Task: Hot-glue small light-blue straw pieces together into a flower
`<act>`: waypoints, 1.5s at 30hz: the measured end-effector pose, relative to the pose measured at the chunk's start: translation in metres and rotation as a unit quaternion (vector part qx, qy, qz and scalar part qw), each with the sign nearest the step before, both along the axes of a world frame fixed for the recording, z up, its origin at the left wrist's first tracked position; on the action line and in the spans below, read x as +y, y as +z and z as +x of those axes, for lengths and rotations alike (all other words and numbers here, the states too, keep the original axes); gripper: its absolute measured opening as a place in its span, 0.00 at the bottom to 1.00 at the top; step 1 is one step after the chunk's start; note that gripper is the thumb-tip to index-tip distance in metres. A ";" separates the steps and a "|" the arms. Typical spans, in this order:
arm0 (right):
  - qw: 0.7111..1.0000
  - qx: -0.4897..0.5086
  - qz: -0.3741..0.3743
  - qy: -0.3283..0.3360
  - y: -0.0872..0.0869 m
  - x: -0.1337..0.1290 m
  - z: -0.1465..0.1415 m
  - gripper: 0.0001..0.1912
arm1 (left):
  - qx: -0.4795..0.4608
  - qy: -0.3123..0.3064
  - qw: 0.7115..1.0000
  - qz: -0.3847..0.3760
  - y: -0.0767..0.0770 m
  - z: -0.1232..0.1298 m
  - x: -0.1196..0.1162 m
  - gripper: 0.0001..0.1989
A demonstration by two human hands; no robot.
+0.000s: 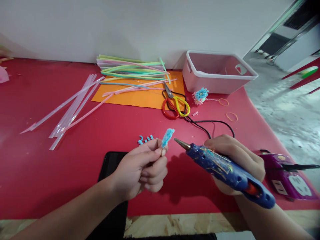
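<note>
Between the thumb and fingertips of my left hand [141, 168] is a small fuzzy light-blue piece, like bent pipe cleaner [167, 137], held upright. My right hand [237, 160] is wrapped round a dark blue hot glue gun [225, 170], smeared with dried glue. Its metal nozzle points left at the blue piece, with a small gap between them. Several short blue pieces [145, 139] lie on the red table just behind my left hand. A black phone-like slab [112, 213] lies partly under my left forearm.
Scissors [173, 101] with red and yellow handles lie on an orange sheet [130, 100] with several coloured pipe cleaners [132, 70]. Clear plastic sleeves [75, 110] lie left. A pink bin [217, 80], blue flower [200, 94], black cord [212, 121] and purple power socket box [287, 180] are at right.
</note>
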State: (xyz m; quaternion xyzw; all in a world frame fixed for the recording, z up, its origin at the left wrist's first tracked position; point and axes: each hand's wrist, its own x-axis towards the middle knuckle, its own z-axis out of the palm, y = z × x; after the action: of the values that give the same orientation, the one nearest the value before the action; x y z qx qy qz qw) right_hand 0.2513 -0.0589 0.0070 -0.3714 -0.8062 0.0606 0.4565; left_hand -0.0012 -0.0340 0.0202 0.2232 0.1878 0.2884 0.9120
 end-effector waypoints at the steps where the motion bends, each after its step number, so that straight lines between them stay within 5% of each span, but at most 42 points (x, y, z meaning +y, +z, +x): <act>1: 1.000 0.011 -0.001 0.004 0.000 0.000 -0.001 0.11 | 0.013 0.001 1.000 0.009 -0.001 0.001 -0.001 0.08; 8: 0.999 -0.022 -0.020 0.019 0.003 0.002 -0.002 0.10 | 0.043 0.017 0.998 0.049 -0.003 0.004 -0.006 0.09; 45: 0.999 -0.013 -0.004 0.033 0.001 0.002 -0.002 0.09 | -0.100 -0.034 0.992 -0.073 0.002 -0.008 0.001 0.10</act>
State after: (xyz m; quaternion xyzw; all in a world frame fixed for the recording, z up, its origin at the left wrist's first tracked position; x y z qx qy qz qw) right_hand 0.2498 -0.0569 0.0081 -0.3475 -0.8235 0.0741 0.4423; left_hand -0.0088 -0.0333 0.0224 0.1326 0.1082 0.2637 0.9493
